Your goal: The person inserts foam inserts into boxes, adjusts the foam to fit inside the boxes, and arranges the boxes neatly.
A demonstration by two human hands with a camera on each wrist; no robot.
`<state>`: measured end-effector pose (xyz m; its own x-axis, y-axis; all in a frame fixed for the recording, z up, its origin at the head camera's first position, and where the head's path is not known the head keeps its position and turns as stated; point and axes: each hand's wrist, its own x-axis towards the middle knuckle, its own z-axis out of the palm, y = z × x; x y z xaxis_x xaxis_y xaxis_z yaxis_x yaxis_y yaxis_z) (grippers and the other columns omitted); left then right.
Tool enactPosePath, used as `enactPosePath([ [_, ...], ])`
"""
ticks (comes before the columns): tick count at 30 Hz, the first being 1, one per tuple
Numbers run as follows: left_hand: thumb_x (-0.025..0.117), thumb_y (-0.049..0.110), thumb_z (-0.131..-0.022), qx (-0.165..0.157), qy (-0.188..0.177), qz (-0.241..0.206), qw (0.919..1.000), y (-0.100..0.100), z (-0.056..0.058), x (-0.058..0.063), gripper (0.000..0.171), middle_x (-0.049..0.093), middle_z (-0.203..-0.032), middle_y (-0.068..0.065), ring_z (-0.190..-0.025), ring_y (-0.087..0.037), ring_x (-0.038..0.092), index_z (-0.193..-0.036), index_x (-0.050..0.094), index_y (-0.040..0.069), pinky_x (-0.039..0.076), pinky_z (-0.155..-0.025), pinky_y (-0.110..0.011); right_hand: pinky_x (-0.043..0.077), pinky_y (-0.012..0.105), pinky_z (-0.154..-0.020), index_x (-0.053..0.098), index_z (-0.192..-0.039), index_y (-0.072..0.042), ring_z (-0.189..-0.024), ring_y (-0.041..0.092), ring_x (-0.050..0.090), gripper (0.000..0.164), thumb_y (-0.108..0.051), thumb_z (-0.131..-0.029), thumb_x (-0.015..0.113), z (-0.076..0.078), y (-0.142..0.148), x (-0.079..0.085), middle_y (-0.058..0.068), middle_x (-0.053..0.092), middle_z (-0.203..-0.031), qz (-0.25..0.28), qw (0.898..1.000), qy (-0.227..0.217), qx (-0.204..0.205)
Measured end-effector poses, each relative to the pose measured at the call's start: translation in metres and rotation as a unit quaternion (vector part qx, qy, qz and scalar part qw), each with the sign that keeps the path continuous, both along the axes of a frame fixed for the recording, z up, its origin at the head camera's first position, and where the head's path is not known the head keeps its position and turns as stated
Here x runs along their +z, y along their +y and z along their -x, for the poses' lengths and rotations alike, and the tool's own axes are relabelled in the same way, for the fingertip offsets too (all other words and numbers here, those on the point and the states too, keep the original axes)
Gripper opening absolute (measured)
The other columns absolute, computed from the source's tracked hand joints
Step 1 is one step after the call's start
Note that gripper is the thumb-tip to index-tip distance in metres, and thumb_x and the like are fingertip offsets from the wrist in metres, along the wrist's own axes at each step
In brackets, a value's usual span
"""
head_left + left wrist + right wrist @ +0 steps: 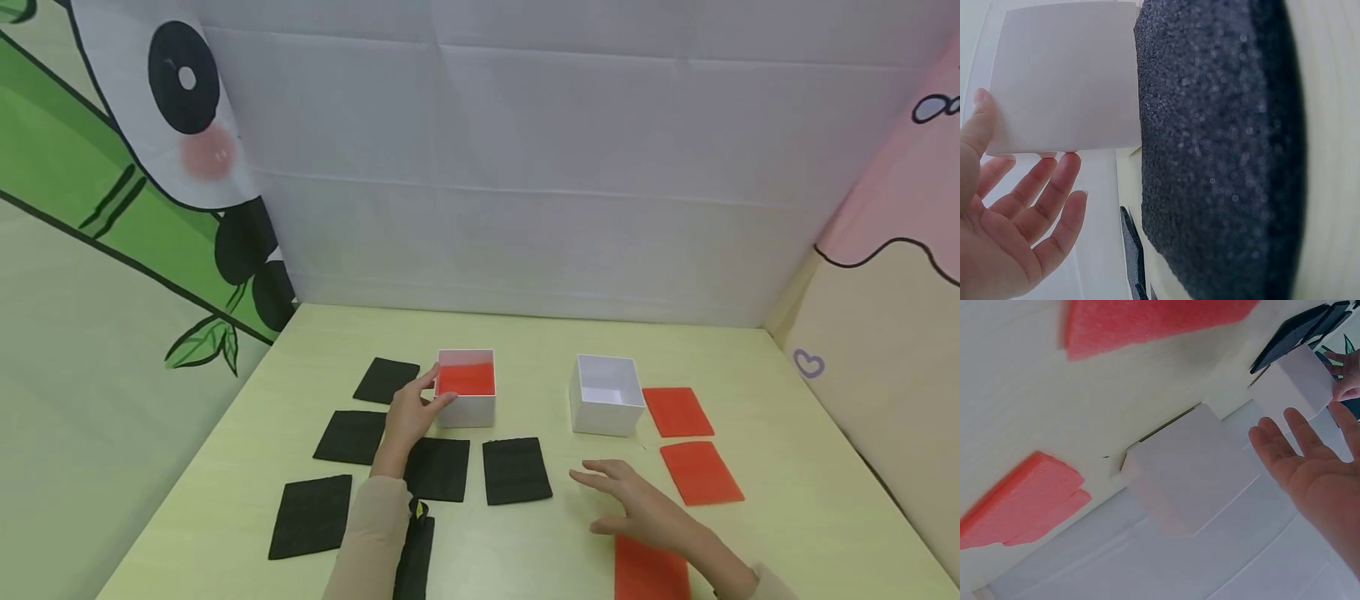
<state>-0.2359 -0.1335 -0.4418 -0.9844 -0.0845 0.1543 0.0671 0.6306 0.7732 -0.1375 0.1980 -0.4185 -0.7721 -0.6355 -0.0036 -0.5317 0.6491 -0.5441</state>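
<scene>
My left hand (pixel 412 412) holds the left white box (pixel 467 412) at its front left corner, the thumb by the rim and the fingers along the side. An orange-red foam square (pixel 467 379) lies inside that box. In the left wrist view, the box's plain wall (pixel 1066 78) shows beside my fingers. My right hand (pixel 637 504) hovers over the front right of the table, fingers spread and holding nothing. An orange-red foam square (pixel 651 571) lies beneath it. Farther back stands a second white box (pixel 607 417), its inner walls and bottom visible.
Several black foam squares (pixel 517 472) lie on the pale table (pixel 525 550), mostly left and in front of the left box. Right of the second box are two orange-red squares (pixel 678 412). A white cloth backdrop (pixel 525 208) closes off the back.
</scene>
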Motion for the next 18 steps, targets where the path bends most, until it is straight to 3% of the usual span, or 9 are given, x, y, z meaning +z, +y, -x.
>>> enactPosePath([
  [11,0.070,0.029,-0.077,0.000,-0.005,-0.001,1.0000,0.000,0.001,-0.001,0.066,0.056,-0.117,-0.015,-0.072,-0.022,0.056,-0.134,0.042,0.012,0.049,-0.064,-0.030,0.048,0.032,-0.077,0.051,-0.128,-0.010,-0.111,0.036,0.041,0.058,-0.018,-0.075,0.072,-0.013,0.021,-0.011,0.017,0.043,-0.126,-0.028,0.999,-0.040,-0.016],
  [18,0.069,0.030,-0.077,0.003,-0.008,-0.001,1.0000,0.001,0.003,-0.004,0.065,0.056,-0.117,-0.014,-0.074,-0.023,0.057,-0.134,0.042,0.014,0.049,-0.065,-0.031,0.047,0.035,-0.078,0.051,-0.128,-0.016,-0.114,0.035,0.039,0.059,-0.029,-0.075,0.071,-0.020,0.036,-0.018,0.012,0.045,-0.127,-0.052,0.996,-0.067,-0.026],
])
